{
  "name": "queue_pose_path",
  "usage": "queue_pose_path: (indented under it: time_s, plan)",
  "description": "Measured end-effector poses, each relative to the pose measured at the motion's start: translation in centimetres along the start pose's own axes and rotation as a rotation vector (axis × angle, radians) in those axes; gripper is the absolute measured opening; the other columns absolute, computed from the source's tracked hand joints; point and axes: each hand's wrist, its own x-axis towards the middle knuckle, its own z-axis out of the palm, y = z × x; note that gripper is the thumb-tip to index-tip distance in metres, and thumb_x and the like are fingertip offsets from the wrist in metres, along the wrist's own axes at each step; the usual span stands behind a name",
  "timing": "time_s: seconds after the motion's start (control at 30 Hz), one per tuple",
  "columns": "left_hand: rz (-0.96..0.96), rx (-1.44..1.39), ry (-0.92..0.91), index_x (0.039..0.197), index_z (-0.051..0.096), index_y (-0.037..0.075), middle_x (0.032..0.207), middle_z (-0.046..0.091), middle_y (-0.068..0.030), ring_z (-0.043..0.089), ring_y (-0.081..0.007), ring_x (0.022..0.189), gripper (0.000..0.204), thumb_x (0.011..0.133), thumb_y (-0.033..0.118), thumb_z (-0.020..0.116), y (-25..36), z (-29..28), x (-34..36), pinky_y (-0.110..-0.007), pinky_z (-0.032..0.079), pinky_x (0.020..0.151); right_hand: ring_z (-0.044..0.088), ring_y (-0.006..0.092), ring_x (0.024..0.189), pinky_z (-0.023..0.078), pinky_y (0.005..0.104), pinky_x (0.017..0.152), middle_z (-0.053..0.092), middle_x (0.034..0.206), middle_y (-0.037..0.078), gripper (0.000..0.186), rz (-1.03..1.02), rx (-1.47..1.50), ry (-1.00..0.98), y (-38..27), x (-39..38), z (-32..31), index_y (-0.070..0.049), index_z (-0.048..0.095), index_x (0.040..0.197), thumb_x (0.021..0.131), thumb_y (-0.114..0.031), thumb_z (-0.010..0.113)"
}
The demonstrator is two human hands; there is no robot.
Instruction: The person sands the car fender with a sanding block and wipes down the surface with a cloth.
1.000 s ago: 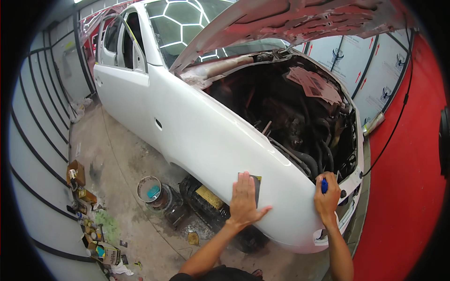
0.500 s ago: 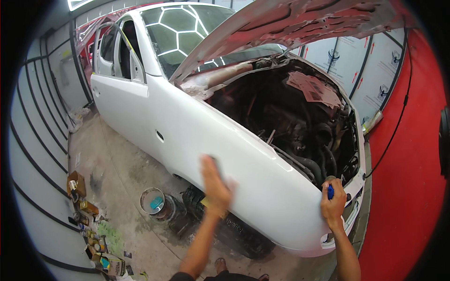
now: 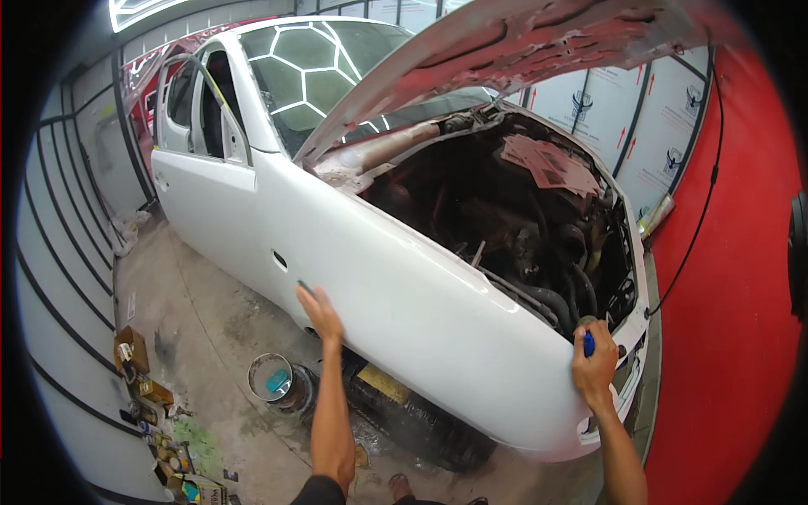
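Straight-fingered left hand (image 3: 321,316) (seemingly rubbing) at curved white metal fender (image 3: 404,282), by its arch edge; right hand (image 3: 595,369) clasps small blue object (image 3: 588,344); next calls for evenness.

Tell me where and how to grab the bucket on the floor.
Probably take the bucket by the left part of its rim, coming from above and the left. It stands upright with its round mouth facing up, so the edge is exposed, while the car crowds its right. No handle shows clearly.

Left grip (image 3: 321,316) nearer the door (image 3: 206,187)
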Motion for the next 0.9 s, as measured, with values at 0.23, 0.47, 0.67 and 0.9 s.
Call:
queue_pose_path:
  time_s: [0.23,0.47,0.67,0.9]
  plan:
    - [0.509,0.06,-0.12,0.162,0.013,-0.009,0.169,0.014,-0.0312,0.011,-0.0478,0.157,0.088,0.105,0.052,0.041,8.3,4.8,-22.0,-0.058,0.011,0.126,0.064,0.0418,0.08,0.049,0.0454,0.068,0.062,0.09,0.016,0.014,0.001,-0.05,0.019,2.0,0.3,-1.7,-0.001,0.061,0.091,0.096,-0.014,0.063]
    - [-0.246,-0.163,0.065,0.162,0.01,-0.007,0.172,0.005,-0.0242,0.005,-0.0349,0.161,0.083,0.11,0.052,0.036,-2.1,-0.3,0.1,-0.044,0.003,0.13,0.064,0.0423,0.078,0.049,0.0472,0.067,0.062,0.089,0.016,0.014,-0.01,0.018,-0.01,0.2,0.0,0.6,-0.003,0.062,0.091,0.096,-0.015,0.064]
    - [0.357,0.051,-0.045,0.162,0.011,-0.009,0.17,0.009,-0.0304,0.007,-0.0458,0.159,0.094,0.105,0.058,0.043,10.5,4.7,-21.6,-0.055,0.008,0.128,0.064,0.0424,0.077,0.049,0.0487,0.067,0.062,0.09,0.016,0.014,-0.008,-0.036,-0.019,2.2,0.3,-1.9,-0.003,0.063,0.091,0.096,-0.016,0.064]
    - [0.381,0.235,-0.04,0.162,0.007,-0.008,0.17,0.008,-0.0305,0.007,-0.0412,0.159,0.079,0.111,0.042,0.039,13.8,3.2,-2.3,-0.048,0.004,0.13,0.064,0.0435,0.082,0.049,0.0496,0.068,0.064,0.091,0.015,0.016,-0.024,0.043,-0.03,0.7,0.2,0.4,-0.004,0.064,0.092,0.095,-0.019,0.067]
